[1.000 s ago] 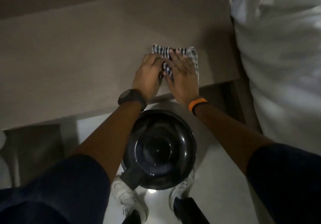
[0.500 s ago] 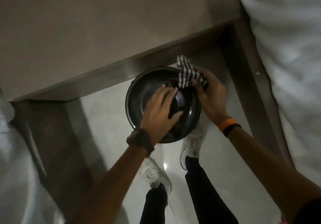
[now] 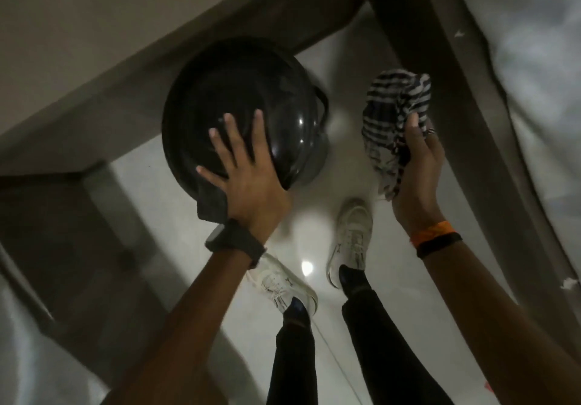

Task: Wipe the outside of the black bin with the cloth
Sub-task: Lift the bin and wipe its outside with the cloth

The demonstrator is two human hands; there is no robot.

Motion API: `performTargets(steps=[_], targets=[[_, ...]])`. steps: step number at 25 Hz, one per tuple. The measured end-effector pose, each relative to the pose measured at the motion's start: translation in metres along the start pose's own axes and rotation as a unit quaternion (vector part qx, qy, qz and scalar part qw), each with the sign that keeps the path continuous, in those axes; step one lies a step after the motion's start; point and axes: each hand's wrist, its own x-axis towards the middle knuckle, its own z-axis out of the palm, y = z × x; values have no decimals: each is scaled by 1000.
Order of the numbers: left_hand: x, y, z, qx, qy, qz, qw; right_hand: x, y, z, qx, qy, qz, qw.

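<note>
Two hands have come off the desk top and down to the floor since a second ago. Your left hand [image 3: 248, 181] now lies spread flat on the black bin's [image 3: 239, 102] domed lid, fingers released, steadying it where it stands under the desk [image 3: 94, 43] edge. Just beside it, not touching, your right hand [image 3: 418, 168] clenches the bunched striped cloth [image 3: 393, 115], so wiping looks about to begin. Beyond that, the desk leg [image 3: 440, 58] and white bedding [image 3: 534, 58] crowd the bin's far side.
</note>
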Motion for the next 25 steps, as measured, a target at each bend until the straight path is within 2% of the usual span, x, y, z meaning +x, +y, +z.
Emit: performTargets(steps=[2,4,5,7,8,9,12,13,14,15,17,18,19,21,23,25], targets=[[6,-12,-21,-124,-37,-40,991,-14,16,3,-5,-23,2,1000],[8,-14,-32,-236,-60,-85,966,-38,42,26,-89,-101,-1,991],[10,-15,-33,-286,-67,-105,950,-51,56,43,-158,-142,-35,977],[14,-21,-31,-371,-60,-125,918,-55,85,70,-289,-203,-155,922],[15,-26,-30,-397,-55,-138,906,-36,94,77,-327,-203,-196,902],[15,-32,-30,-413,-54,-156,896,-10,98,81,-347,-174,-197,900],[8,-39,-30,-418,-65,-173,890,64,86,68,-361,-13,-30,932],[7,-36,-31,-416,-64,-163,893,72,79,64,-348,-14,9,937],[7,-29,-32,-409,-61,-156,897,64,74,64,-336,-52,15,940],[8,-22,-33,-398,-57,-154,902,45,69,67,-328,-113,-20,938],[8,-10,-34,-374,-57,-141,915,-8,63,71,-300,-256,-123,911],[6,-5,-33,-356,-64,-131,923,-22,61,68,-290,-293,-141,900],[3,0,-30,-333,-72,-124,932,-15,57,68,-291,-297,-151,897],[-8,9,-24,-283,-83,-109,949,29,49,74,-342,-253,-154,891],[-19,19,-21,-242,-84,-93,962,72,39,80,-392,-223,-121,884],[-18,24,-25,-234,-81,-89,965,80,35,83,-391,-246,-115,880]])
